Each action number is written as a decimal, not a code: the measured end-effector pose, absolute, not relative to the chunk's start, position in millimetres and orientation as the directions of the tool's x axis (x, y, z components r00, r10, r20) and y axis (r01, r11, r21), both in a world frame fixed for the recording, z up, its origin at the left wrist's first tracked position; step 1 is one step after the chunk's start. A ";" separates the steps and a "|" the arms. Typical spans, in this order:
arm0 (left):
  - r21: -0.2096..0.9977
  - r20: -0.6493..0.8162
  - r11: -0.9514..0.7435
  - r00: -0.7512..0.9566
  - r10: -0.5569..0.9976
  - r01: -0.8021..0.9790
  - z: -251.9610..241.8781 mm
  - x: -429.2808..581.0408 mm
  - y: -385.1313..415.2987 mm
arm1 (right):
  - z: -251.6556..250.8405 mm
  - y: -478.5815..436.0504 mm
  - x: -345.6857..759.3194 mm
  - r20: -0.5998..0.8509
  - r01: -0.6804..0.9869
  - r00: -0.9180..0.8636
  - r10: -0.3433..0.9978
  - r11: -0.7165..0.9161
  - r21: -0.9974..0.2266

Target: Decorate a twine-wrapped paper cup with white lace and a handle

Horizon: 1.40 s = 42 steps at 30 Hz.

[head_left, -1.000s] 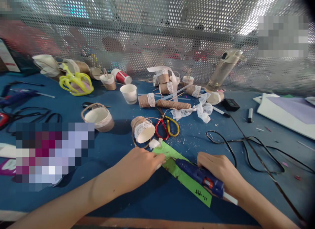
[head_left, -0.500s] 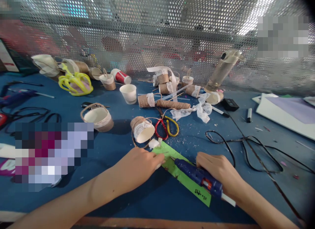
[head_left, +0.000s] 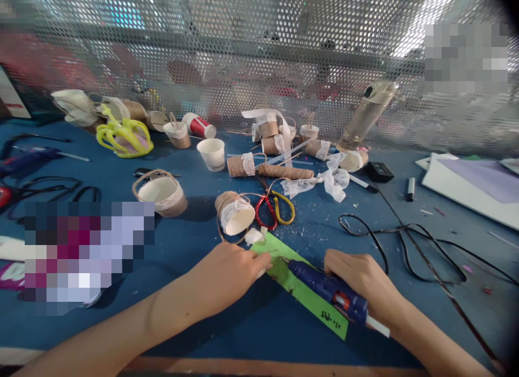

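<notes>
Hands: glue gun on green strip

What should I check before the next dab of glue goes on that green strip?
1. Blue hot glue gun gripped in the right hand: ok.
2. Nozzle tip over the green paper strip: ok.
3. Left hand pinning the strip's upper end: ok.
4. Left fingertips clear of the nozzle: not ok, they sit close.
5. Black power cord free of snags: cannot tell, it loops loosely on the blue table.
6. Red and yellow handled scissors out of the way: ok.
</notes>
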State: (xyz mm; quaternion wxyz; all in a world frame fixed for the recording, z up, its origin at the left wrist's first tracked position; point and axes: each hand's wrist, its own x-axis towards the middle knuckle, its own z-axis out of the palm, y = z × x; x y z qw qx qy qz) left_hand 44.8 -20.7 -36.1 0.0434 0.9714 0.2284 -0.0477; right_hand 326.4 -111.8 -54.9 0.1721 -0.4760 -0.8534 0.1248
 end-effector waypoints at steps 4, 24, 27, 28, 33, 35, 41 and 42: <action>0.068 -0.110 -0.892 0.892 0.439 0.448 -35.8 44.4 -20.9 | -55.6 -112.2 325.9 0.161 0.781 -0.485 0.860 0.509 -0.362; 0.096 -0.092 -0.889 0.894 0.439 0.447 -37.3 43.7 -21.9 | -53.9 -111.7 326.5 0.164 0.760 -0.515 0.841 0.537 -0.366; 0.101 -0.087 -0.887 0.892 0.443 0.451 -37.2 44.0 -21.8 | -54.8 -111.2 325.8 0.173 0.755 -0.514 0.840 0.539 -0.374; 0.101 -0.093 -0.887 0.891 0.444 0.452 -36.9 44.4 -21.9 | -55.2 -111.0 325.5 0.174 0.758 -0.506 0.845 0.532 -0.377; 0.097 -0.121 -0.881 0.884 0.452 0.463 -34.1 47.0 -22.5 | -57.8 -109.8 325.2 0.182 0.774 -0.468 0.865 0.500 -0.389; 0.094 -0.134 -0.878 0.880 0.456 0.469 -33.5 47.8 -22.4 | -58.3 -109.2 324.9 0.179 0.774 -0.466 0.867 0.497 -0.393; 0.078 -0.127 -0.887 0.887 0.443 0.454 -36.6 45.1 -21.3 | -55.0 -110.1 326.3 0.157 0.766 -0.484 0.861 0.504 -0.400; 0.078 -0.124 -0.888 0.888 0.443 0.454 -37.0 44.5 -21.3 | -54.2 -110.4 327.0 0.155 0.764 -0.488 0.859 0.506 -0.400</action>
